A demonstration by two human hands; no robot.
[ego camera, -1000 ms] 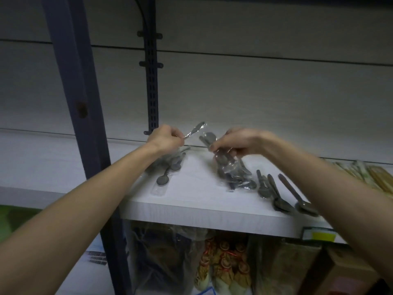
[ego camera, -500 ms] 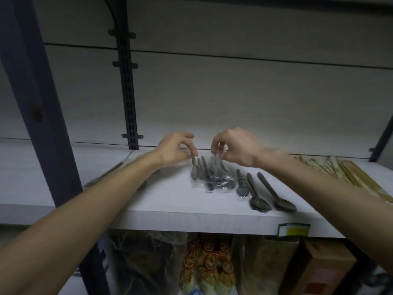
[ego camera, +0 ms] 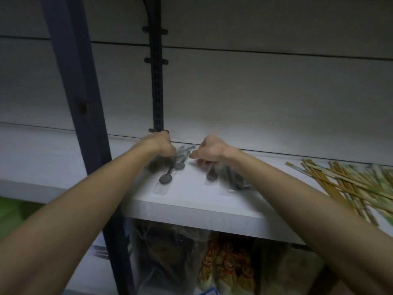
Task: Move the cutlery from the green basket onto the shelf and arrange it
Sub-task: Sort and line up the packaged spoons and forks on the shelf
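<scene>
A white shelf carries grey spoons in clear plastic sleeves. My left hand is curled over the handles of the left spoons, near the back wall; motion blur hides its fingertips. My right hand sits a little to the right, fingers curled down onto the top of a plastic packet of spoons. One spoon bowl shows just below that hand. My right forearm covers further spoons. A strip of the green basket shows at the far left, below the shelf.
A heap of wrapped bamboo chopsticks lies on the shelf's right part. A dark blue upright post stands in front on the left, and a slotted rail runs up the back wall. Bagged goods fill the level below.
My left hand has gone from beside the packet leftward to the left spoons. My right hand stays on the packet. The view has swung left, so the chopsticks look nearer.
</scene>
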